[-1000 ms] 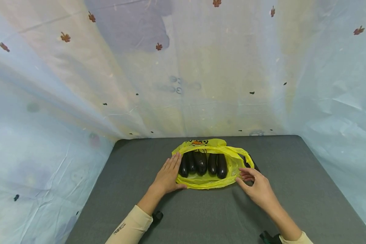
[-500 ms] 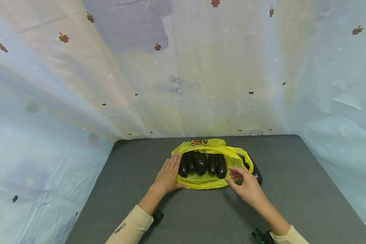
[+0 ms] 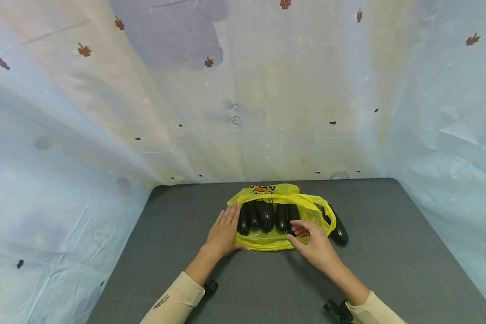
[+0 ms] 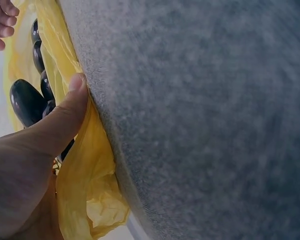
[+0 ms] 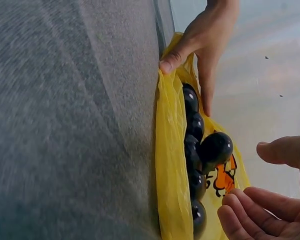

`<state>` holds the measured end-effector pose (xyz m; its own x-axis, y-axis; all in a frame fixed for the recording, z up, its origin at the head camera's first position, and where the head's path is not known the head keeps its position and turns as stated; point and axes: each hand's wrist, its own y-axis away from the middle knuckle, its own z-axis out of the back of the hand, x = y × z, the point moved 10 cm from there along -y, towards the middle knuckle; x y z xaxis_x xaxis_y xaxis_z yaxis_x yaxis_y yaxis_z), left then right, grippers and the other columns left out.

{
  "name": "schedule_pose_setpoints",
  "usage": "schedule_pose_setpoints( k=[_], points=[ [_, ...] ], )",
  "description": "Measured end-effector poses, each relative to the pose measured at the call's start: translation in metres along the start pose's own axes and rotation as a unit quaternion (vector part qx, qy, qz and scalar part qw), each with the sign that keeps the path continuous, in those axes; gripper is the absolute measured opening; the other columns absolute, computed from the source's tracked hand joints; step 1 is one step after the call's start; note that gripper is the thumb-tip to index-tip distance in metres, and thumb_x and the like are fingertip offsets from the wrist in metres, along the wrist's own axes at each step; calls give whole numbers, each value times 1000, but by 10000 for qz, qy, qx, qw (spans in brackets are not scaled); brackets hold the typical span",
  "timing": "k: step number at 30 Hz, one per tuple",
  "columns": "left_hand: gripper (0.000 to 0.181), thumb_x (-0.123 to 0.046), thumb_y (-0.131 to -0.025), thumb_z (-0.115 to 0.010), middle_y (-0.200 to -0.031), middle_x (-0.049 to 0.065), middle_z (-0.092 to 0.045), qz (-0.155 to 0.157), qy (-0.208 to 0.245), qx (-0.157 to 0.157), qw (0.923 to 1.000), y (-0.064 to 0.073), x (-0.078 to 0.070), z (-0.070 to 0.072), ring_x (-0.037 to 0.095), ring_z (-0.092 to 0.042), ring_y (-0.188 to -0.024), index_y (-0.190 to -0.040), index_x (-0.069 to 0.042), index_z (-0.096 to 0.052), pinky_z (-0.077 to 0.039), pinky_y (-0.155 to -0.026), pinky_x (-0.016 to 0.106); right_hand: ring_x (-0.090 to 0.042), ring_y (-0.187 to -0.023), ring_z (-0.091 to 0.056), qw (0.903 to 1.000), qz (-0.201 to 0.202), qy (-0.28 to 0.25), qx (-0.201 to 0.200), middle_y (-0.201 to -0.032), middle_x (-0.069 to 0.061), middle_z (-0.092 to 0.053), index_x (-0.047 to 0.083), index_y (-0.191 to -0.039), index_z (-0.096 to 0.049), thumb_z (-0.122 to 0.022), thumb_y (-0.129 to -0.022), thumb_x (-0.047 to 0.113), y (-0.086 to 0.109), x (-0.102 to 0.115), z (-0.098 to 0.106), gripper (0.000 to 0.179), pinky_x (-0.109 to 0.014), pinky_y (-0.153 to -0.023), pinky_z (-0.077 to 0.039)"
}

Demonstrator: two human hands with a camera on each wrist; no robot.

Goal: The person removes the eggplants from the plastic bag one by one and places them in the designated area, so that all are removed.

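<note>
Fingers [image 3: 229,216] on crinkled plastic bag [image 3: 267,246]

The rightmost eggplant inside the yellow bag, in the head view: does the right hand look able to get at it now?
Probably yes: the yellow bag gapes open towards the right hand, which holds nothing and hovers close to that rightmost eggplant.

Black-orange print [image 3: 263,189] on crinkly yellow plastic bag [image 3: 267,247]: too tiny in head view. Long glossy black eggplant [image 3: 340,234] outside: partly hidden behind bag. Bare right hand [image 3: 312,244] partly blocks rightmost long black eggplant inside [image 3: 293,213]. Cream sleeves [image 3: 174,299] chopped at bottom.
</note>
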<state>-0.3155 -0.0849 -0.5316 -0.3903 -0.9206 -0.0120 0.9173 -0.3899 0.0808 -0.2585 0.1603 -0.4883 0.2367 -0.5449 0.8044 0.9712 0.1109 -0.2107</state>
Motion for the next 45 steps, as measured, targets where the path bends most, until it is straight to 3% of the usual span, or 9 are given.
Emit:
schedule_pose_setpoints(
  k=[25,45],
  points=[
    [139,-70,-79,-84,-181,15,-3,13,-33,-83,10000,-1,-3,-2,30,-12,-167,-173,-4,-5,-15,-135,47,-31,-107,-69,9999,77,-106,12,-119,-15,-70,-1,-137,-68,-85,-95,20,-30,14,-32,50,-47,-96,-60],
    [138,-67,-79,-86,-180,16,-5,-30,92,-149,9998,0,-4,1,31,-13,-166,-172,-2,-7,-16,-134,47,-27,-106,-68,9997,-103,104,-185,-119,-9,-68,3,-139,-68,-87,-94,26,-48,9,-48,54,-46,-96,-60]
  ],
)
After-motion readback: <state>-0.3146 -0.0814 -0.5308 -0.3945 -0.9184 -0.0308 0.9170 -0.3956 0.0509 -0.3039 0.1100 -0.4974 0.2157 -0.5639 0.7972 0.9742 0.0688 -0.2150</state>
